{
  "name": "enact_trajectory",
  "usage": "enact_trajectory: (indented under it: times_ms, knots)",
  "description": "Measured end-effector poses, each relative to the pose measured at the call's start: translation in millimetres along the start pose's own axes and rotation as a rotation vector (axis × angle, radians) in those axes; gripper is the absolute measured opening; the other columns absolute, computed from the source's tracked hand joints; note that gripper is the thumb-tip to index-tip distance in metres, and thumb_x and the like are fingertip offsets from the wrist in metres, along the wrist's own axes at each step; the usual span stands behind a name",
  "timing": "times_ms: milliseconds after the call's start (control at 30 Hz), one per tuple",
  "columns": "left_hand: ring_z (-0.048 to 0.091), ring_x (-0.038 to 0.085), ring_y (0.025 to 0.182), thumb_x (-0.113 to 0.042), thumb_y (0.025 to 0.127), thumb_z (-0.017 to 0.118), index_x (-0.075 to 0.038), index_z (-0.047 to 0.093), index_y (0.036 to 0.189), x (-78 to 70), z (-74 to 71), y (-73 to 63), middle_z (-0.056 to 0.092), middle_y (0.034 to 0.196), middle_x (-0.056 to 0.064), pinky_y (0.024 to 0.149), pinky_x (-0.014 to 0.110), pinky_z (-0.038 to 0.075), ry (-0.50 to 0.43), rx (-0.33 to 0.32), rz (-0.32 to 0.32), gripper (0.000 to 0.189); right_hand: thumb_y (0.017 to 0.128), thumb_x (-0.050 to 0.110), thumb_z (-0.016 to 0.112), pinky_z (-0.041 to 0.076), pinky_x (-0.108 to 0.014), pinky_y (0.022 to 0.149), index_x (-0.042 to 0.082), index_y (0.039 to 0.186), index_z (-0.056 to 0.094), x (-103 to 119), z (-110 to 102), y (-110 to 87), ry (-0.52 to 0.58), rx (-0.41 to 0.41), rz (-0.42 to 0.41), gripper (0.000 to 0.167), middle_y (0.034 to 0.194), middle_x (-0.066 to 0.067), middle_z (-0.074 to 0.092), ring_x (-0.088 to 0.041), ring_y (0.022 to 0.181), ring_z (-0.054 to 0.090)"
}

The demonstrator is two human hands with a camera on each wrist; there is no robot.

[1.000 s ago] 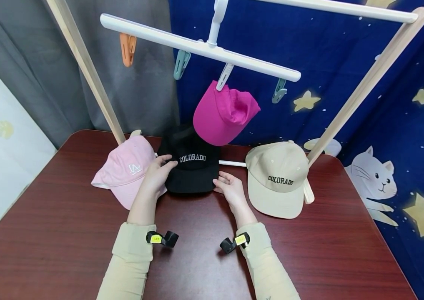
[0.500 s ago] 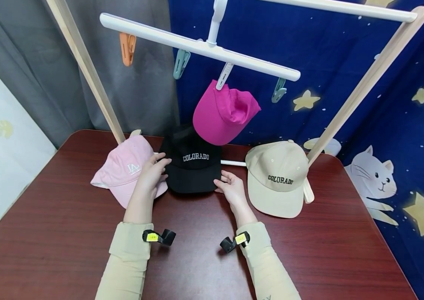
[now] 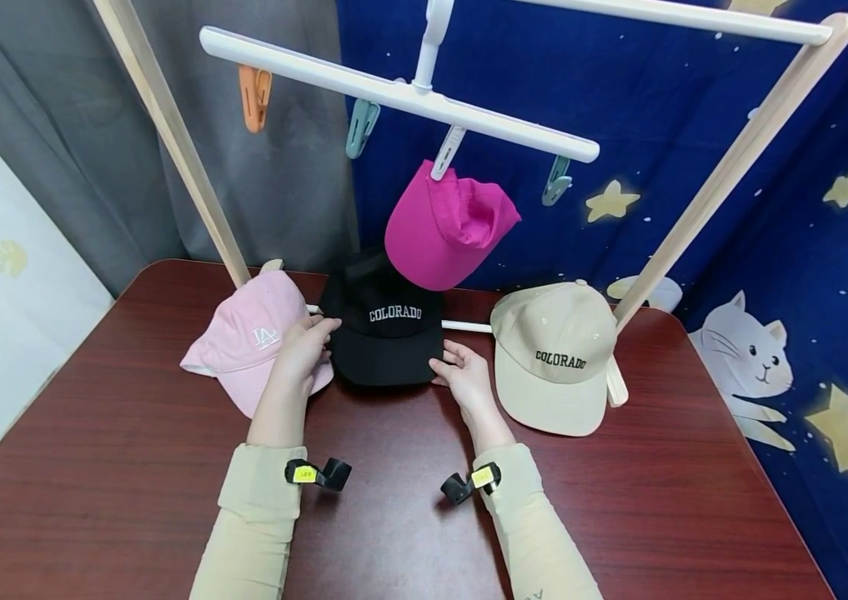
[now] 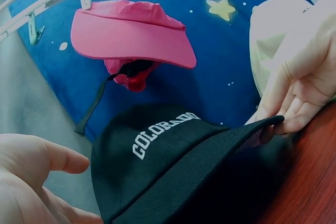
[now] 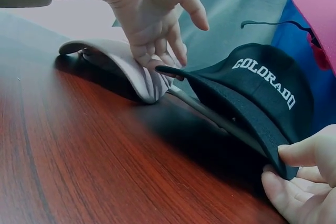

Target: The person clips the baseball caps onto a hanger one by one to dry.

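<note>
A black cap (image 3: 386, 354) lettered COLORADO sits brim forward on the table, its brim lifted off the wood in the right wrist view. My right hand (image 3: 466, 379) pinches the brim's right edge, with the thumb (image 5: 302, 153) on top and the fingers underneath. At the brim's left edge, my left hand (image 3: 302, 350) touches with its fingertips; its thumb (image 5: 195, 11) stands apart from the cap. Behind the left hand lies a pink cap (image 3: 243, 333), partly hidden by it. To the right of my right hand rests a beige cap (image 3: 554, 350).
Above the black cap hangs a magenta cap (image 3: 442, 233), held by a white clip (image 3: 448, 154) on a white hanger bar (image 3: 393, 92). An orange clip (image 3: 254, 98) and two green ones hang there too. Wooden rack posts (image 3: 739, 167) rise at both sides of the table (image 3: 386, 533).
The black cap has shifted slightly to the right. My left hand has moved a little left and its thumb has come off the cap's front. The right hand has kept its grip on the brim.
</note>
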State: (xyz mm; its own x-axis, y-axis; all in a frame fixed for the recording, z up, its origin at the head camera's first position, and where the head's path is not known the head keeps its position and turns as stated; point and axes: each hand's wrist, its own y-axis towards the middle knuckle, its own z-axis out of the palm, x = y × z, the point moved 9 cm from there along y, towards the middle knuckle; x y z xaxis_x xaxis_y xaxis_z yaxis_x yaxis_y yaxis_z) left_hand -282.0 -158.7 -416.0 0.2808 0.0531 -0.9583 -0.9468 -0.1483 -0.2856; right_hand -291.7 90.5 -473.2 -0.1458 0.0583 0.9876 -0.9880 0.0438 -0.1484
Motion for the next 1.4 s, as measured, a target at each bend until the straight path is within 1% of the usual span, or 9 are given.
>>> enact_trajectory:
  times_ms: [100, 200, 367, 467, 533, 633, 733, 1133, 1400]
  knots:
    - [0.042, 0.011, 0.076, -0.015, 0.095, 0.051, 0.01, 0.031, 0.143, 0.0, -1.8, 0.5, 0.039, 0.093, 0.006, 0.066, 0.022, 0.043, 0.015, -0.016, 0.006, 0.057, 0.087, -0.005, 0.065, 0.053, -0.024, 0.063, -0.007, 0.129, 0.054, 0.3, 0.6, -0.6, 0.0, 0.004, 0.0, 0.043, 0.116, -0.023, 0.062, -0.011, 0.078, 0.063]
    - [0.043, 0.014, 0.083, -0.014, 0.096, 0.05, 0.012, 0.037, 0.139, -0.8, -2.2, 0.1, 0.04, 0.098, 0.007, 0.073, 0.025, 0.043, 0.046, -0.019, 0.017, 0.052, 0.087, -0.006, 0.064, 0.053, -0.024, 0.063, -0.007, 0.128, 0.054, 0.4, 1.1, -1.3, 0.002, 0.004, 0.0, 0.043, 0.115, -0.023, 0.062, -0.011, 0.076, 0.063]
    - [0.045, 0.025, 0.102, -0.013, 0.097, 0.049, 0.015, 0.036, 0.138, -0.8, -2.8, -2.1, 0.042, 0.13, 0.021, 0.09, 0.035, 0.042, 0.116, -0.012, 0.017, 0.051, 0.087, -0.006, 0.064, 0.052, -0.024, 0.061, -0.008, 0.128, 0.053, 1.2, 3.7, -3.7, 0.003, 0.014, -0.006, 0.043, 0.113, -0.023, 0.062, -0.01, 0.07, 0.062]
    - [0.048, 0.026, 0.102, -0.013, 0.097, 0.049, 0.014, 0.033, 0.14, 0.7, -6.1, -2.0, 0.038, 0.14, 0.025, 0.088, 0.032, 0.044, 0.161, -0.02, 0.009, 0.053, 0.087, -0.006, 0.064, 0.052, -0.023, 0.061, -0.009, 0.128, 0.053, 1.9, 6.6, -4.7, 0.002, 0.024, -0.013, 0.043, 0.112, -0.024, 0.062, -0.009, 0.069, 0.061]
    - [0.054, 0.02, 0.089, -0.012, 0.097, 0.049, 0.014, 0.035, 0.139, 0.8, -9.9, -1.6, 0.043, 0.135, 0.025, 0.077, 0.026, 0.048, 0.176, -0.041, 0.017, 0.052, 0.087, -0.006, 0.064, 0.052, -0.023, 0.061, -0.008, 0.128, 0.053, 2.2, 8.5, -5.1, 0.002, 0.03, -0.013, 0.043, 0.112, -0.024, 0.062, -0.009, 0.069, 0.061]
    - [0.053, 0.009, 0.063, -0.009, 0.095, 0.05, 0.014, 0.044, 0.133, -0.7, -16.8, -1.4, 0.053, 0.114, 0.02, 0.056, 0.017, 0.047, 0.193, -0.082, 0.044, 0.044, 0.086, -0.007, 0.064, 0.052, -0.023, 0.061, -0.009, 0.129, 0.053, 3.2, 11.0, -5.6, 0.005, 0.043, -0.018, 0.044, 0.113, -0.025, 0.061, -0.008, 0.071, 0.061]
    - [0.049, 0.004, 0.049, -0.007, 0.095, 0.052, 0.014, 0.049, 0.127, -2.7, -22.8, -2.2, 0.056, 0.094, 0.013, 0.049, 0.017, 0.048, 0.213, -0.099, 0.064, 0.038, 0.086, -0.008, 0.064, 0.052, -0.023, 0.061, -0.01, 0.129, 0.051, 4.8, 12.9, -6.6, 0.009, 0.057, -0.026, 0.045, 0.115, -0.026, 0.06, -0.007, 0.071, 0.061]
    - [0.056, 0.006, 0.048, -0.017, 0.097, 0.054, 0.01, 0.05, 0.121, -8.6, -38.8, -5.2, 0.051, 0.072, 0.008, 0.052, 0.021, 0.051, 0.299, -0.058, 0.045, 0.037, 0.086, -0.007, 0.064, 0.053, -0.024, 0.062, -0.006, 0.131, 0.052, 11.1, 20.8, -9.6, -0.026, 0.089, -0.066, 0.047, 0.116, -0.024, 0.061, -0.008, 0.074, 0.062]
    - [0.054, 0.006, 0.045, -0.017, 0.097, 0.055, 0.01, 0.048, 0.114, -15.8, -43.1, -8.8, 0.051, 0.069, 0.007, 0.049, 0.021, 0.05, 0.257, -0.056, 0.064, 0.033, 0.087, -0.007, 0.064, 0.053, -0.024, 0.065, -0.006, 0.133, 0.049, 21.5, 26.3, -12.8, -0.028, 0.122, -0.107, 0.049, 0.117, -0.025, 0.06, -0.007, 0.075, 0.062]
